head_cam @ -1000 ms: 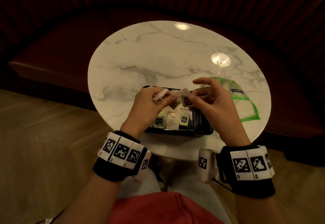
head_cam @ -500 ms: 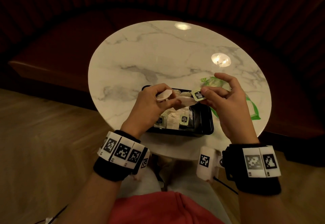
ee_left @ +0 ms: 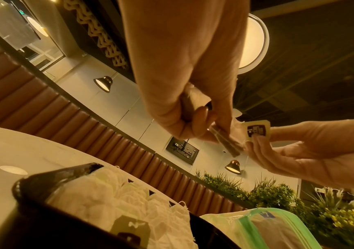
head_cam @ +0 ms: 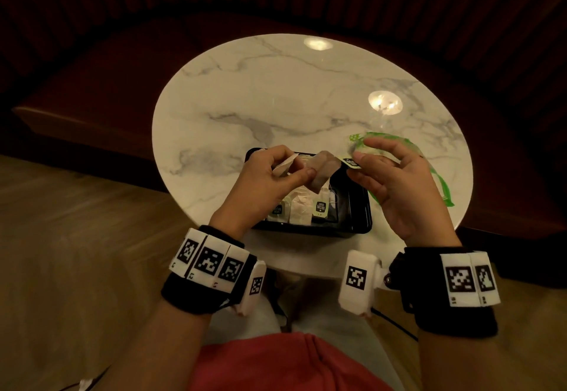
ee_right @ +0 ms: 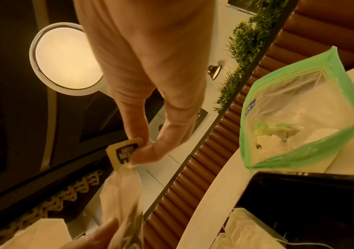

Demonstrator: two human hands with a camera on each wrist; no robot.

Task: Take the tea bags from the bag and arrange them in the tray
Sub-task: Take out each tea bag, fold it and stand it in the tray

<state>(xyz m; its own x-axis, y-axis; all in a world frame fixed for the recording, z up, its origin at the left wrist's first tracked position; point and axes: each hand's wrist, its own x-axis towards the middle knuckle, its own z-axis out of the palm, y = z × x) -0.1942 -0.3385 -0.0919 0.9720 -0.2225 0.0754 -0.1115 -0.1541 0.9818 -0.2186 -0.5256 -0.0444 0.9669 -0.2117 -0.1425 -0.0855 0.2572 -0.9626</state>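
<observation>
Holds one tea bag (head_cam: 322, 172) in the air above the far edge of the tray (head_cam: 359, 231), pinched at its left end by the curled fingers of the left hand (head_cam: 270, 175), with a second pale piece, perhaps another tea bag, tucked under the same thumb. Risks dropping that tucked piece if the pinch loosens, likely onto the surface (head_cam: 276, 99) and not into the tray. Risks crushing or tearing the thin paper if the pinch tightens. Below, shows a row of tea bags (head_cam: 299, 209) already lying in the left half of the tray, so could knock them askew by lowering this one carelessly. Further right, pinches the tag (head_cam: 351, 163) between thumb and forefinger of the right hand (head_cam: 395, 181), other fingers spread loose. Judging by the short stretch between tag and tea bag, could snap the string or rip the tag off by pulling the hands apart too hard. Could also tangle the string with those in the tray. At far right, leaves the bag (head_cam: 441, 185) open on the surface, just beside the tray and partly under the right hand, where a careless wrist could sweep it toward the edge.
</observation>
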